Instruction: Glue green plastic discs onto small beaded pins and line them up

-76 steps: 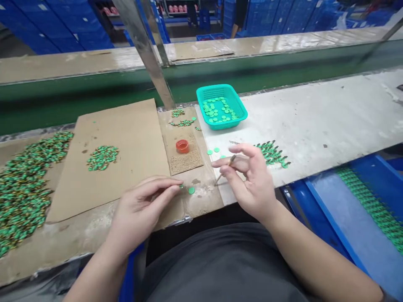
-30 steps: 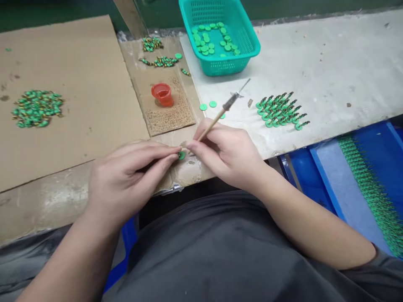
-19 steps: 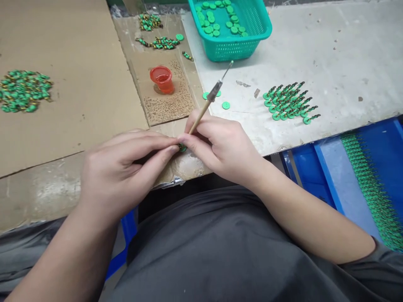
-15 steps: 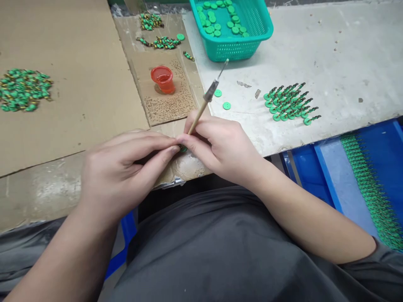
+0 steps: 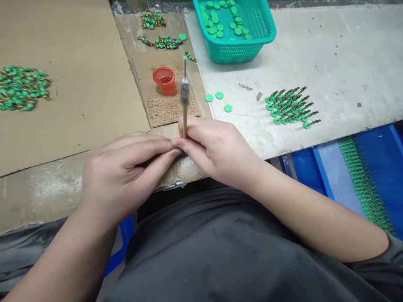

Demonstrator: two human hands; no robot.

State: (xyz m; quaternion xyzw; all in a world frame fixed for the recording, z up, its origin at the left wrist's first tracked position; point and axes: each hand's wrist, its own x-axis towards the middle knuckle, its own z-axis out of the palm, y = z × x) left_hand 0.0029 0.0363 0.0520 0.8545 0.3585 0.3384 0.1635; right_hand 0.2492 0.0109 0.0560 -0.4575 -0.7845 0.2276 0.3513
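My right hand (image 5: 217, 144) is closed around a thin wooden-handled tool (image 5: 184, 111), which stands nearly upright. The tool has a grey wrapped collar and a slim tip pointing away from me, pale green at its end. My left hand (image 5: 126, 167) is pinched, its thumb and forefinger meeting the right fingertips at the table's front edge. A small green piece showed between the fingertips a moment earlier; the fingers now hide it. Beyond the hands, a red cup (image 5: 164, 80) with liquid stands on speckled cardboard (image 5: 170, 111). Green discs (image 5: 219, 95) lie to its right.
A teal basket (image 5: 234, 54) with green discs stands at the back. Rows of discs with dark upright pieces (image 5: 291, 107) are at right. Small green-and-gold pieces (image 5: 23, 88) are heaped at left, others (image 5: 166, 42) behind the cup. A blue tray (image 5: 380, 167) sits lower right.
The tool has swung from leaning right to nearly upright. Both hands stay together, and the green piece at the fingertips has gone out of sight. A third green disc beyond my right hand is now uncovered.
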